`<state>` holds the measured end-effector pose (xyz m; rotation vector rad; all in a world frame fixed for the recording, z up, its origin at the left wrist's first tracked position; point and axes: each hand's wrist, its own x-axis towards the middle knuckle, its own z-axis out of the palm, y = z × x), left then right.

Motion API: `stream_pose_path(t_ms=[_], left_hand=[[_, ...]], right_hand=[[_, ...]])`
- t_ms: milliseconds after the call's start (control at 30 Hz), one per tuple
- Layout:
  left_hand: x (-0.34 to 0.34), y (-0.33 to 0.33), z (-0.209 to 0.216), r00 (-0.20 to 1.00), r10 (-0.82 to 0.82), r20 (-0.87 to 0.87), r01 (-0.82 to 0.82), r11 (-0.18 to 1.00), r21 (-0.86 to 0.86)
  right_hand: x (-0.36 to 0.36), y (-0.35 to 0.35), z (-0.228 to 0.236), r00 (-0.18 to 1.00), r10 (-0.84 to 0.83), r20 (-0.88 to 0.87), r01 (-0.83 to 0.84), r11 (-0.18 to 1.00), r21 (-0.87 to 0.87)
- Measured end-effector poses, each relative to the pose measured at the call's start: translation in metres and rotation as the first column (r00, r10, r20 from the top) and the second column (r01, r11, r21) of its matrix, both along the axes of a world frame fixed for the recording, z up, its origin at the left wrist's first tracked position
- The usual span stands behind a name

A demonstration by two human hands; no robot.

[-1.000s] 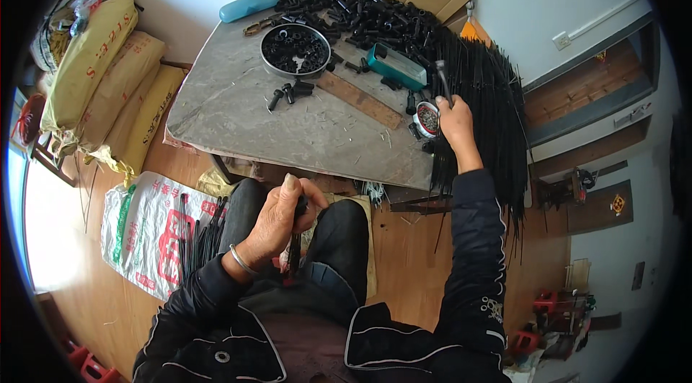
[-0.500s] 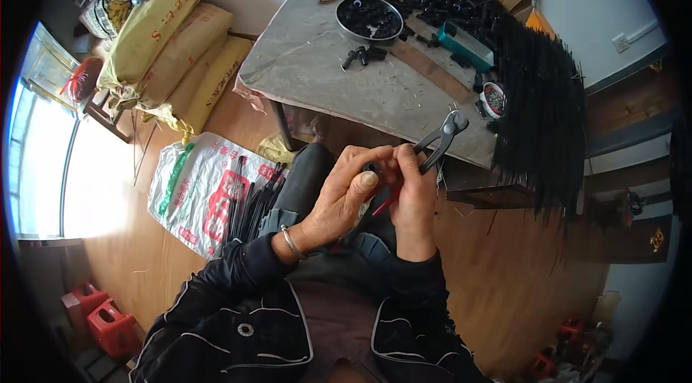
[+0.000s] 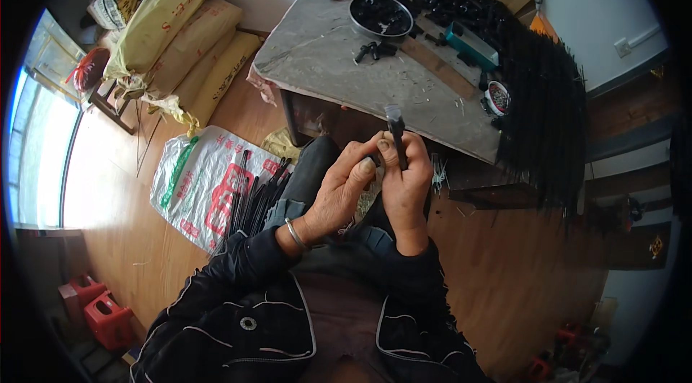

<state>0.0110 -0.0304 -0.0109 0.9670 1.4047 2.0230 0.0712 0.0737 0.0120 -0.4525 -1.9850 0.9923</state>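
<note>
Both hands meet over my lap, fingertips close together. My right hand [image 3: 405, 185] is closed around dark metal pliers [image 3: 396, 129], whose head points up and away and now shows edge-on. Closed beside it, my left hand [image 3: 344, 185] pinches a small black part [image 3: 372, 161] between thumb and fingers. Most of that part is hidden by the fingers, so its full shape does not show. A pale bracelet circles my left wrist.
Ahead stands a grey table [image 3: 317, 73] with a bowl [image 3: 382, 15] of black parts, a wooden strip [image 3: 440, 69], a teal box [image 3: 472, 47], a small tub [image 3: 497, 98] and a pile of black rods [image 3: 540, 109]. Sacks [image 3: 162, 19] are stacked left; a printed bag [image 3: 202, 181] lies on the floor.
The pliers have turned from a tilt up to the right to nearly upright, so their head is now edge-on. My right hand has shifted slightly left and rotated; the left still pinches the part.
</note>
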Motion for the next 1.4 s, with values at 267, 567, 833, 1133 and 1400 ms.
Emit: stream_pose_path(t_ms=[267, 567, 833, 1133, 1400], left_hand=[[-0.009, -0.01, -0.003, 0.99, -0.104, 0.091, 0.106, 0.994, -0.028], [-0.011, -0.008, -0.003, 0.982, -0.085, 0.167, 0.088, 0.996, -0.015], [-0.01, -0.007, -0.001, 0.988, -0.064, 0.137, 0.066, 0.998, -0.012], [-0.011, -0.005, -0.003, 0.998, -0.032, 0.057, 0.033, 0.999, -0.01], [-0.01, -0.006, -0.003, 0.998, -0.024, 0.049, 0.026, 0.998, -0.049]], right_hand=[[0.004, 0.002, -0.006, 0.994, 0.06, 0.095, -0.001, 0.852, -0.524], [0.015, -0.012, -0.004, 0.973, 0.226, -0.044, -0.17, 0.581, -0.796], [0.014, -0.011, -0.005, 0.975, 0.212, -0.063, -0.179, 0.585, -0.791], [0.014, -0.013, -0.001, 0.982, 0.183, -0.038, -0.136, 0.56, -0.817], [0.011, -0.019, 0.004, 0.986, 0.16, -0.037, -0.124, 0.578, -0.807]])
